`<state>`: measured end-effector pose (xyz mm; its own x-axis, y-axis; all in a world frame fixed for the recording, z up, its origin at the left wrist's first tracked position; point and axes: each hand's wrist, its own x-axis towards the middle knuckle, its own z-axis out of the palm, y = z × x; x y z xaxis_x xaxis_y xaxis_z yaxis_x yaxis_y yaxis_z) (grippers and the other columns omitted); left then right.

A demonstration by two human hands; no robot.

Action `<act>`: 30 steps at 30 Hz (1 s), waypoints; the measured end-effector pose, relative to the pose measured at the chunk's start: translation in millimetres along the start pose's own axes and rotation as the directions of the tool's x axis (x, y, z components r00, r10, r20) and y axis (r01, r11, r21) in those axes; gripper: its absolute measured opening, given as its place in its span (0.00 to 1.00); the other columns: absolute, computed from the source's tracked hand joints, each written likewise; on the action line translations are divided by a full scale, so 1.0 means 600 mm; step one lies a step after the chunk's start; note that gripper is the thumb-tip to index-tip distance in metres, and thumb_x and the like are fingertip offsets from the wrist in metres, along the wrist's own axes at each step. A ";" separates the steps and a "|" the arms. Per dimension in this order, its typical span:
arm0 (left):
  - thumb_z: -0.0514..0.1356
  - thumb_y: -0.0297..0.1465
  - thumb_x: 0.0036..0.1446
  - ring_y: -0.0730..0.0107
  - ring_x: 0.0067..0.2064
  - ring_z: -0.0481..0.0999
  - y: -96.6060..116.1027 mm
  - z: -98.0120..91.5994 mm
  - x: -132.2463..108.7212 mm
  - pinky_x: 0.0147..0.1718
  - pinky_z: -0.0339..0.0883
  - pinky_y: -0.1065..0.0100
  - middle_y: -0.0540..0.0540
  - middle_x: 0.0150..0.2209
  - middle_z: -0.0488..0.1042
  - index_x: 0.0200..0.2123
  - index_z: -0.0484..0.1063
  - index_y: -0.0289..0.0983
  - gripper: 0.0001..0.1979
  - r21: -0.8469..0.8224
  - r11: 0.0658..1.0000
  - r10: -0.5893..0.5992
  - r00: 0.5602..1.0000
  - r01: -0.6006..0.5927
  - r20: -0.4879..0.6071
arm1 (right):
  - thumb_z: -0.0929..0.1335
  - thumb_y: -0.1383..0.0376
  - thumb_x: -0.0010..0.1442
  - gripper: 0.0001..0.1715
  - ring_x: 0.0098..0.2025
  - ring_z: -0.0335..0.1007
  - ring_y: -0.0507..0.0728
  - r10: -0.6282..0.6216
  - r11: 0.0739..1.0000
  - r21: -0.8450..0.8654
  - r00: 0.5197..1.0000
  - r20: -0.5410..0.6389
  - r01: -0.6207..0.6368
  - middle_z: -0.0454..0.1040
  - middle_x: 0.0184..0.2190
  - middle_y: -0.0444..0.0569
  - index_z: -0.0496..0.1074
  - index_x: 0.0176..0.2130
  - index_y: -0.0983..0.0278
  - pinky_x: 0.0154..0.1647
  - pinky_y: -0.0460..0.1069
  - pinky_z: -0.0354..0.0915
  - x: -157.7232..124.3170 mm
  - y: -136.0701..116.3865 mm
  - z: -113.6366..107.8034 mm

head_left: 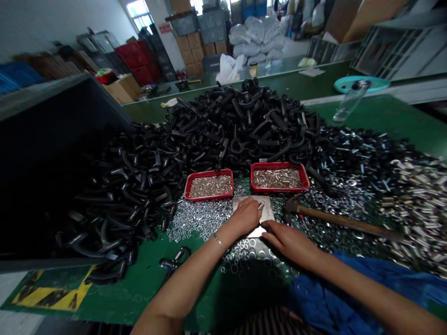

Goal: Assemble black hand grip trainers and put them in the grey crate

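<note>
My left hand point(248, 215) is closed over a square metal plate point(267, 214). A small ribbed metal cylinder point(261, 205), perhaps a spring, sticks out at its fingertips. Close by, my right hand point(283, 236) rests at the plate's right edge. Its thumb and index finger come together by the left fingers; what they pinch, if anything, is too small to make out. Beyond the plate stand two red trays, the left tray point(191, 197) and the right tray point(279, 190), both filled with tiny metal pins. Loose rings point(244, 251) lie around the plate.
A hammer point(345, 218) lies to the right. Black handle-like parts point(244, 121) are heaped behind the trays and spill from a dark bin point(45, 139) at left. Metal sleeves point(419, 200) pile up at far right, near blue cloth point(349, 288). A bottle point(349, 104) stands farther back.
</note>
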<state>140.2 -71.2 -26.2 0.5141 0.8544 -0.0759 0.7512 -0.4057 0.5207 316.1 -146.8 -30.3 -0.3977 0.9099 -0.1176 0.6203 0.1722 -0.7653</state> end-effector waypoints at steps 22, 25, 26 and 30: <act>0.55 0.22 0.60 0.55 0.44 0.77 0.011 -0.035 0.226 0.51 0.62 0.56 0.35 0.41 0.79 0.39 0.78 0.31 0.11 0.443 0.876 0.196 0.980 -0.190 0.032 | 0.63 0.58 0.68 0.21 0.45 0.68 0.64 -0.168 0.788 -0.615 0.953 -0.253 -0.024 0.75 0.46 0.58 0.71 0.55 0.66 0.48 0.59 0.64 -0.089 0.189 -0.153; 0.52 0.21 0.62 0.54 0.44 0.77 0.005 -0.023 0.218 0.49 0.64 0.56 0.34 0.40 0.79 0.41 0.76 0.30 0.12 0.410 0.898 0.208 0.976 -0.162 -0.070 | 0.63 0.58 0.69 0.20 0.42 0.67 0.63 -0.167 0.777 -0.629 0.958 -0.234 -0.018 0.74 0.41 0.58 0.73 0.51 0.68 0.45 0.57 0.64 -0.076 0.194 -0.153; 0.52 0.21 0.62 0.55 0.44 0.77 0.004 -0.021 0.218 0.49 0.64 0.57 0.35 0.40 0.79 0.42 0.75 0.30 0.12 0.379 0.912 0.205 0.974 -0.154 -0.100 | 0.63 0.57 0.69 0.19 0.42 0.67 0.63 -0.174 0.776 -0.630 0.957 -0.231 -0.012 0.74 0.40 0.58 0.73 0.49 0.68 0.45 0.57 0.64 -0.073 0.192 -0.155; 0.56 0.21 0.61 0.59 0.46 0.76 0.001 -0.025 0.211 0.50 0.64 0.60 0.40 0.41 0.79 0.42 0.74 0.34 0.09 0.140 0.971 0.213 0.964 -0.192 -0.156 | 0.63 0.56 0.68 0.18 0.43 0.65 0.64 -0.217 0.757 -0.654 0.940 -0.262 -0.008 0.73 0.42 0.58 0.72 0.47 0.66 0.45 0.57 0.64 -0.072 0.165 -0.159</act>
<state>199.6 41.7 -22.7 0.5912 0.7882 0.1707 0.6887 -0.6036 0.4018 459.4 -132.9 -40.8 -0.3314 0.9173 0.2209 0.9143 0.3700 -0.1647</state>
